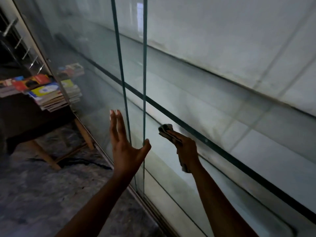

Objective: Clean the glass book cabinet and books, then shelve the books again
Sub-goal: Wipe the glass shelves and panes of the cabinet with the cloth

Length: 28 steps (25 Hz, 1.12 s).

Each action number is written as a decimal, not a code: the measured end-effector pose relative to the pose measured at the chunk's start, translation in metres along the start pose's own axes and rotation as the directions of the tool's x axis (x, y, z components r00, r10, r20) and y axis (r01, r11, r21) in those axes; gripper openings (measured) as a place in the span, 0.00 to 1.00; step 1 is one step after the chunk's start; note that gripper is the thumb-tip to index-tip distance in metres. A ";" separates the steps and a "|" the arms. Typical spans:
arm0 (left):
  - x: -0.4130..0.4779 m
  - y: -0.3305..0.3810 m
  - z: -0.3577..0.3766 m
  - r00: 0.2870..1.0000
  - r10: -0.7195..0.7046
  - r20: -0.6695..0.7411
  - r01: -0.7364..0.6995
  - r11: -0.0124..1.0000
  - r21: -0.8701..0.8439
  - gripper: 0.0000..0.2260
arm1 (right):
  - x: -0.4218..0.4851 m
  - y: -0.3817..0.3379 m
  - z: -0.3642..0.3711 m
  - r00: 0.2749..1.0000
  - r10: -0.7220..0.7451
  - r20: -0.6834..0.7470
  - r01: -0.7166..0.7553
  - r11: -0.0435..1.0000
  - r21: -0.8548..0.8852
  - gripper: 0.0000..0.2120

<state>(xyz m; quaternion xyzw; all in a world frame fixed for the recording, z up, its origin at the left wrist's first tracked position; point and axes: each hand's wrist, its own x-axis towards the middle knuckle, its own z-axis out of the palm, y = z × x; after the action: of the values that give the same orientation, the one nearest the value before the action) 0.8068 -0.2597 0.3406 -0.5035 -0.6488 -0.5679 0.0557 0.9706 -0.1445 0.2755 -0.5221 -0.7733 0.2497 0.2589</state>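
A person stands close to a glass cabinet, both bare arms reaching toward it. The left hand is spread loose and holds nothing: its fingers point straight up in front of a sliding glass door, and the thumb touches the green upright edge of a second pane. To the right of that edge, the right hand grips a crumpled, dark-patterned cloth. The bunched end sticks out past the fingers and a tail hangs below the wrist. The cloth sits just at the dark front edge of a glass shelf that runs slantwise across the cabinet; whether it presses on the shelf cannot be told. The white back panel behind the shelves looks hazy and streaked. The books are out of the cabinet, well off to the left, piled in loose, colourful stacks on a dark table with pale wooden legs. The table stands beside the cabinet's end, and part of the pile is seen through the glass. A mottled grey floor fills the lower left.
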 end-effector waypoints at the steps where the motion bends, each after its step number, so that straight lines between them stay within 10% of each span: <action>1: 0.000 -0.003 0.000 1.000 0.016 -0.007 -0.016 1.000 0.010 0.42 | 0.019 -0.002 0.013 1.000 -0.030 -0.008 0.029 0.999 -0.037 0.20; 12: -0.004 -0.018 -0.002 0.992 0.123 0.006 -0.124 0.992 0.028 0.44 | 0.113 -0.064 0.089 0.905 -0.389 0.169 0.420 0.878 -0.229 0.22; 20: -0.008 -0.010 -0.006 0.998 0.033 0.058 -0.033 0.999 0.005 0.46 | 0.058 -0.037 0.073 0.758 -0.477 0.445 0.545 0.838 -0.030 0.23; 25: -0.087 0.002 -0.027 0.952 -0.281 0.124 0.291 0.954 -0.067 0.32 | 0.001 -0.009 0.037 0.783 -0.435 0.444 0.456 0.887 0.064 0.17; 28: -0.137 0.010 -0.027 0.741 -0.622 0.255 0.671 0.665 -0.327 0.12 | -0.046 0.005 0.014 0.881 -0.318 0.350 0.288 0.948 0.136 0.18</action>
<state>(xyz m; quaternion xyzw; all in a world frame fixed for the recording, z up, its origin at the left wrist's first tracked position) 0.8673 -0.3634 0.2683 -0.2738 -0.6574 -0.6382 -0.2926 0.9794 -0.1881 0.2557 -0.3279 -0.8694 0.3302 0.1661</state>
